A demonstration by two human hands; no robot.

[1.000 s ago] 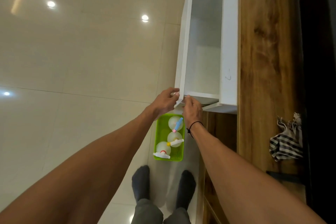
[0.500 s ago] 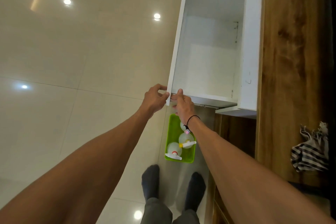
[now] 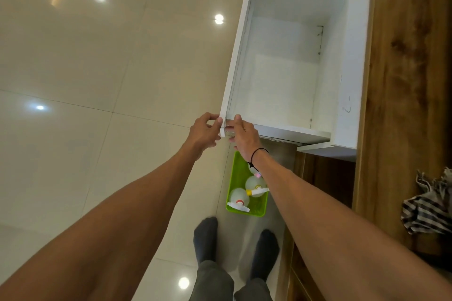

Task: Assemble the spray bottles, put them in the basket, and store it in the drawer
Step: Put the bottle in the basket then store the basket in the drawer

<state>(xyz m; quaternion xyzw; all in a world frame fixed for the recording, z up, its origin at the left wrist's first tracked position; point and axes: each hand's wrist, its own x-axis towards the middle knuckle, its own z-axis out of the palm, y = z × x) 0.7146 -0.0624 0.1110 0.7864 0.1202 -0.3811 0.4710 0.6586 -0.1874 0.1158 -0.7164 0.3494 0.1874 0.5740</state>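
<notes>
Cream floor tiles [image 3: 97, 80], glossy and showing round light reflections, fill the left half of the frame. On the right edge runs a brown wooden desk [image 3: 403, 80], seen from above. A white drawer [image 3: 281, 80] is pulled out from it toward the upper centre of the frame; its inside is bare white board. The front panel of the drawer is the long white strip on its left side, and it ends at a corner in the middle of the frame.

Both forearms come up from the lower corners and meet at this corner. The left hand [image 3: 204, 131] is on the outer side of the front panel, its fingers [image 3: 215, 117] curled and pinching the panel edge. The right hand [image 3: 244, 137] is on the inner side, fingers [image 3: 236, 120] bent over the near side wall of the drawer just beside the corner, so both hands hold the drawer and are almost touching each other. A black cord [image 3: 256, 154] goes around the right wrist.

Below the hands, a lime green basket [image 3: 236, 178] stands on the floor, near the desk front and partly hidden by the right forearm. Inside it stand clear spray bottles [image 3: 238, 199]; two white spray heads show clearly, a third bottle is mostly covered by the arm. Two feet in dark socks [image 3: 206, 239] are at the lower centre, just below the basket. A striped cloth [image 3: 428, 210] lies crumpled on the desk at the right edge.
</notes>
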